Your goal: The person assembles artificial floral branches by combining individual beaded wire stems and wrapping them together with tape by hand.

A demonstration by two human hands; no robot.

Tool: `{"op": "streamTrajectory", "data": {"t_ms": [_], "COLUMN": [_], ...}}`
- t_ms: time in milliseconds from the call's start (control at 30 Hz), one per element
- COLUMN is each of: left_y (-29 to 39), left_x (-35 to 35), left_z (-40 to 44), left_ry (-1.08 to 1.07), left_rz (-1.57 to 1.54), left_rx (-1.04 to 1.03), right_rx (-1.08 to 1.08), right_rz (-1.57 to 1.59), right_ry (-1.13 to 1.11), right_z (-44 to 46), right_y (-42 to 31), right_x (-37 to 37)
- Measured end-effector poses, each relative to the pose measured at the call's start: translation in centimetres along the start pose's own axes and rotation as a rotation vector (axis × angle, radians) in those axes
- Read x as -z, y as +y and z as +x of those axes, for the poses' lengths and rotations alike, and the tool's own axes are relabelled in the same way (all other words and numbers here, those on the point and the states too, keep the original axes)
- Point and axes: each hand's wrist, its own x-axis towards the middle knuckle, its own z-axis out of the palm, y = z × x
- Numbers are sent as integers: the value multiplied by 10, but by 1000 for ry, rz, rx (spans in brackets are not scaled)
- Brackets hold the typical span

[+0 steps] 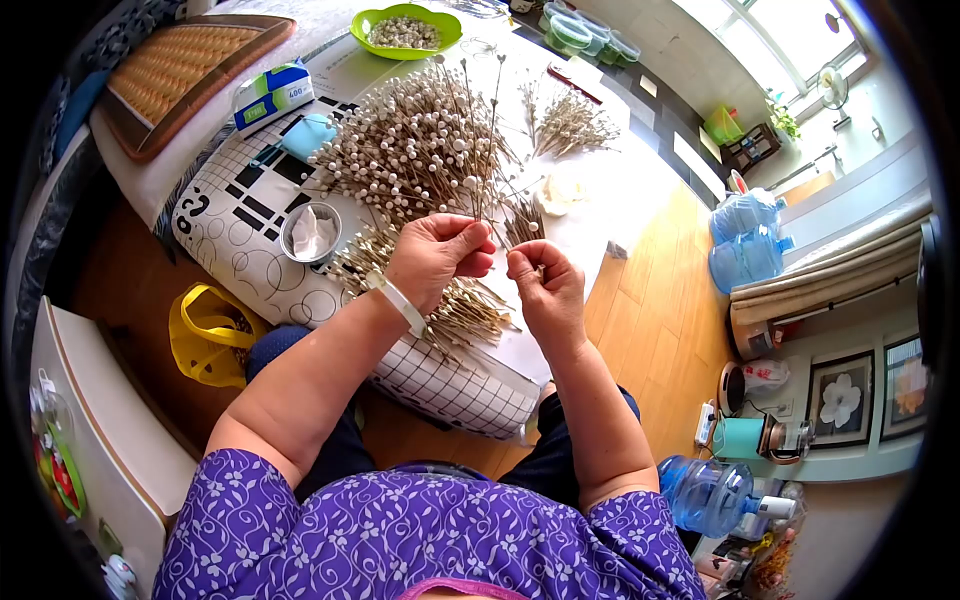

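Head view: left hand (437, 262) pinches thin stems (489, 150), the beaded pile (405, 150) just beyond it; right hand (548, 292), nearby, has thumb and finger together, its hold unclear. A light pinch near the lower ends should align the stems without bending them.

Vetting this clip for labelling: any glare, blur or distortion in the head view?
Head view: heavy fisheye, black corners, straight edges bowed; window blown out; white table washed out right of the stems; left hand and right hand fairly sharp, but thin detail at their fingertips is hard to separate.
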Motion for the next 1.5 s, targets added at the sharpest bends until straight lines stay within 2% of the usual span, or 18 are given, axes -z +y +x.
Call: {"op": "streamTrajectory", "data": {"t_ms": [467, 633, 1133, 1333, 1500], "left_y": [-2, -1, 0, -4, -4], "left_x": [1, -3, -2, 1, 0], "left_z": [0, -1, -2, 0, -1], "left_ry": [-2, 26, 9, -28, -51], "left_rz": [1, 70, 62, 85, 90], "left_rx": [-58, -144, -146, -170, -170], "right_rx": [57, 65, 182, 170, 239], "right_rz": [-1, -26, -71, -213, -273], "right_ry": [10, -3, 9, -17, -13], "right_z": [-1, -2, -5, -6, -7], "right_y": [-1, 3, 5, 0, -7], "right_x": [-10, -12, -20, -16, -14]}}
